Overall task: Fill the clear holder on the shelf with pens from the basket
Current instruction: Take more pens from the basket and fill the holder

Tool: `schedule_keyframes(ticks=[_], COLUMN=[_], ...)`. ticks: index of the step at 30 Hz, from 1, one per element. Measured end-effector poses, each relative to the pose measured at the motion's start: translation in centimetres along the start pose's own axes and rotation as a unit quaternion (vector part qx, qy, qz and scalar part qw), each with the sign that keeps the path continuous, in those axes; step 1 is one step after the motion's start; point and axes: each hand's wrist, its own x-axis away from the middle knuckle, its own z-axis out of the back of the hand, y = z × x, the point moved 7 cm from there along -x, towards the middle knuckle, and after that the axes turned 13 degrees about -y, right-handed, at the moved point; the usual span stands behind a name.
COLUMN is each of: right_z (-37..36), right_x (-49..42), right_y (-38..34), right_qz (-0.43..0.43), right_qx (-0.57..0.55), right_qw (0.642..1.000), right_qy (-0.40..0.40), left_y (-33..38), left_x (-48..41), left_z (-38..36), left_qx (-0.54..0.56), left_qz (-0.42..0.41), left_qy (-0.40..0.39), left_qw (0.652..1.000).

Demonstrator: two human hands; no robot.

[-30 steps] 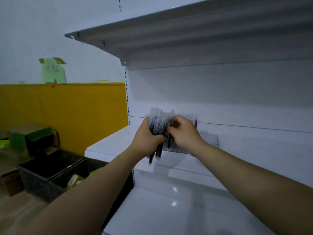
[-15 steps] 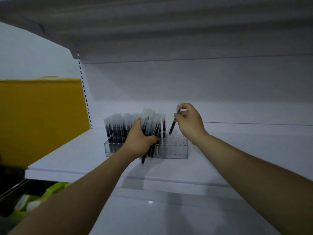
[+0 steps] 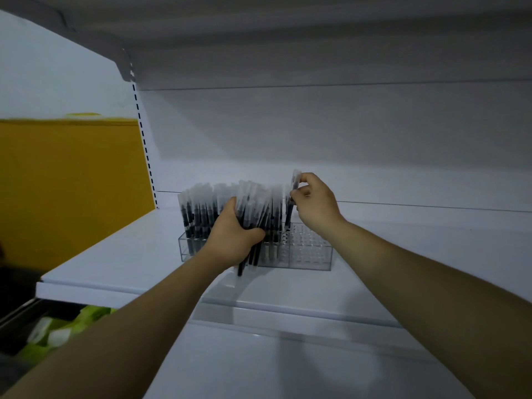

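A clear holder [image 3: 311, 249] with a grid of holes stands on the white shelf [image 3: 121, 254]. Several black pens in clear sleeves [image 3: 195, 214] stand upright in its left half; the right part shows bare holes. My left hand [image 3: 233, 240] grips a bundle of pens [image 3: 256, 208] in front of the holder. My right hand [image 3: 313, 203] pinches a single pen [image 3: 290, 214] by its top, holding it nearly upright with its lower end at the holder's holes.
Another shelf board hangs close above. A lower shelf [image 3: 288, 364] juts out below. At the lower left, a dark basket [image 3: 17, 321] holds green and white packets. A yellow wall panel [image 3: 72, 182] lies to the left.
The view has closed in on the holder. My right hand has brought its single pen more upright and down to the holder's top. My left hand keeps its bundle.
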Motion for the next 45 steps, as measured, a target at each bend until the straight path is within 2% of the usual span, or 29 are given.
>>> schedule_keyframes(ticks=[11,16,18,20,24,27,30,36,45], right_z=[-1.9,-2.3,-1.5,-0.9,-2.3,-2.6,-2.3,0.9,-0.7], right_x=[-0.7,-0.8,-0.1,1.0,2.1,2.6,2.3,1.6,1.3], right_y=[1.9,3.5,2.3,0.5,-1.2,-1.3,-0.9,-0.4,0.2], right_qz=[-0.029,-0.085,-0.036,0.022,0.029,0.024,0.009,0.012,0.017], right_qx=[0.053,0.101,0.097,0.046,-0.023,-0.017,-0.008,-0.066,-0.024], right_qw=[0.998,0.991,0.994,0.998,0.997,0.995,0.998,0.997,0.999], right_qy=[-0.03,-0.035,0.018,0.048,-0.068,-0.093,-0.067,0.046,0.03], left_y=[0.0,-0.2,0.0,0.4,0.9,1.3,1.2,0.2,0.2], left_x=[-0.1,-0.1,0.0,0.1,-0.4,-0.4,-0.3,-0.1,0.2], left_z=[-0.2,-0.3,-0.3,-0.4,-1.1,-1.6,-1.6,-1.2,-1.0], left_qx=[0.011,0.014,0.023,0.022,0.017,0.02,0.034,0.027,0.034], left_qz=[-0.014,-0.016,-0.012,-0.011,-0.023,-0.035,-0.031,0.0,-0.002], left_qy=[-0.001,-0.005,-0.006,-0.006,-0.01,-0.015,-0.014,-0.013,-0.016], left_qw=[1.0,1.0,1.0,1.0,1.0,0.999,0.999,1.0,0.999])
